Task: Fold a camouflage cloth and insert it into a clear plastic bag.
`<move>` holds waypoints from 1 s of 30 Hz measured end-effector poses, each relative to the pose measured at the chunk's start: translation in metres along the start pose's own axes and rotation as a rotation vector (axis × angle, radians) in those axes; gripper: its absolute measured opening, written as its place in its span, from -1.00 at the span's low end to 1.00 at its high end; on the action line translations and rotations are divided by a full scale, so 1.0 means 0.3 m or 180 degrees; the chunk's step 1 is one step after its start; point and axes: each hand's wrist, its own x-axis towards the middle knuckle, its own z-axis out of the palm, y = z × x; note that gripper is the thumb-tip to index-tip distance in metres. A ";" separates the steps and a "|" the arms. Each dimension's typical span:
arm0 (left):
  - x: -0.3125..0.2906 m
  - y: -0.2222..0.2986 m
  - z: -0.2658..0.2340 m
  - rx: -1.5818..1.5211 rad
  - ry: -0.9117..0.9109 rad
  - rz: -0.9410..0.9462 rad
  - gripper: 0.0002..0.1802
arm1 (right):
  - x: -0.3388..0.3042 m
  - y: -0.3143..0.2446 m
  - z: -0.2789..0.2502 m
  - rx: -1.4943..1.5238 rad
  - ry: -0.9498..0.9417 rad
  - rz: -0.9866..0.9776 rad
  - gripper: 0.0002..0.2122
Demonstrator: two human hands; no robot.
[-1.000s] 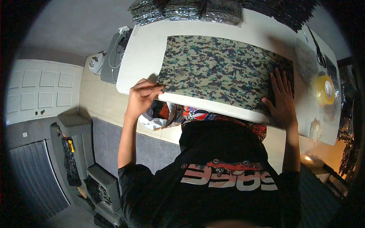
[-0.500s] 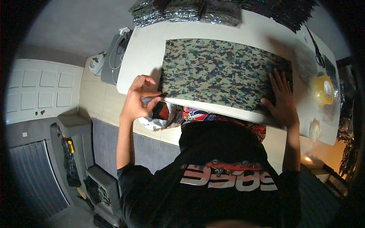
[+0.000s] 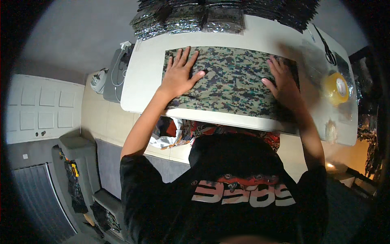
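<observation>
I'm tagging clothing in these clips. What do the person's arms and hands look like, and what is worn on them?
Both hands are bare: the left hand and right hand show no gloves, rings or watch. The forearms are bare too. Short black sleeves of a black T-shirt with a red and white print end near the elbows.

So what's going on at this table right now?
A person stands at a white table with both hands flat on a piece of camouflage fabric spread across it. The left hand presses near the fabric's left end, fingers spread; the right hand rests near its right end. Neither hand grips anything. A stack of shiny dark bags lies along the far edge, and a yellow tape roll sits to the right.
</observation>
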 end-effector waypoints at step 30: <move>-0.470 -0.028 -0.308 -0.0810 0.0198 -0.0341 -0.61 | 0.032 0.096 -0.024 0.0675 0.0137 -0.0344 -0.35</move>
